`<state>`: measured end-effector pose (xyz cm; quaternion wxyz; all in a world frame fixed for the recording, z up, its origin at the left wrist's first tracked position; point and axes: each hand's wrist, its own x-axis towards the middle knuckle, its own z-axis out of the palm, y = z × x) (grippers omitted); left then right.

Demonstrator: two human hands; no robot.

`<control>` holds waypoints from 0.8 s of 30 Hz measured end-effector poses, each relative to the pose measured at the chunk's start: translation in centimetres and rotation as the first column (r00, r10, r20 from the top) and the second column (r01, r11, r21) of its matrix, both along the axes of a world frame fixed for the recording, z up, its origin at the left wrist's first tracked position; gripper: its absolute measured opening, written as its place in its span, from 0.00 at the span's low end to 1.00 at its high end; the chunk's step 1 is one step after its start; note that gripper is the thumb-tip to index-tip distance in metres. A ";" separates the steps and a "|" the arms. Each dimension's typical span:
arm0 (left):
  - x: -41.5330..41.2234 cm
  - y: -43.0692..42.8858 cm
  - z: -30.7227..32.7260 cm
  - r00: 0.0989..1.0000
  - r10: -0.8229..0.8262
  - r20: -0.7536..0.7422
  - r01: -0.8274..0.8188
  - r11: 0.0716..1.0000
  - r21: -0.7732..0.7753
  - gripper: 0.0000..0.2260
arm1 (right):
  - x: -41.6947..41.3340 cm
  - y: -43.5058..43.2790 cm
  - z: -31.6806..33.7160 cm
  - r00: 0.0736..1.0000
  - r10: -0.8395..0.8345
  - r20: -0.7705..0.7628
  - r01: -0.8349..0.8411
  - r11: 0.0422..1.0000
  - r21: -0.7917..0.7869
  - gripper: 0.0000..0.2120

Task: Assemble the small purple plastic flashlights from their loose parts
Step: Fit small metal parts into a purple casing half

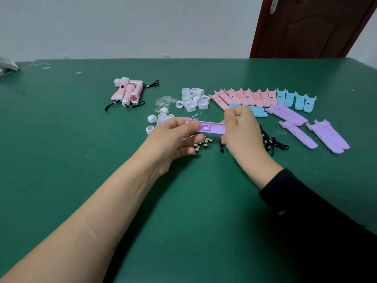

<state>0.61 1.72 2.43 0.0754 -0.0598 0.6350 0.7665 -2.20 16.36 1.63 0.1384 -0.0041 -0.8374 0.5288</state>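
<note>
Holding a purple shell half level just over the green worktop, above a scatter of small round batteries, with what looks like its ribbed inner face turned up. Pinching it at one end between thumb and fingers of the left hand, and at the other with the curled fingers of the right hand. Probably very light and thin-walled, stiff along its length yet apt to flex or crack at the small ribs and clips inside. Best taken by the ends and outer edges, as here, never by the inner tabs. Smooth plastic, likely a little slippery, calling for a firm but gentle pinch. Flanked on the right, well apart, by more purple shells, with black cords near the right hand and white caps, clear lenses and finished pink flashlights farther back.
</note>
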 end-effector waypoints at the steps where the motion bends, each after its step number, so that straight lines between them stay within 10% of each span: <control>1: 0.0 -0.1 0.1 1.000 -0.018 -0.006 0.018 1.000 -0.011 0.02 | 0.0 0.1 0.0 1.000 0.003 0.004 -0.003 1.000 -0.006 0.05; 24: -0.5 -0.3 -0.3 0.993 0.117 -0.032 -0.115 0.991 0.068 0.02 | 1.7 -0.3 1.2 0.963 0.186 -0.196 -0.214 0.968 -0.129 0.07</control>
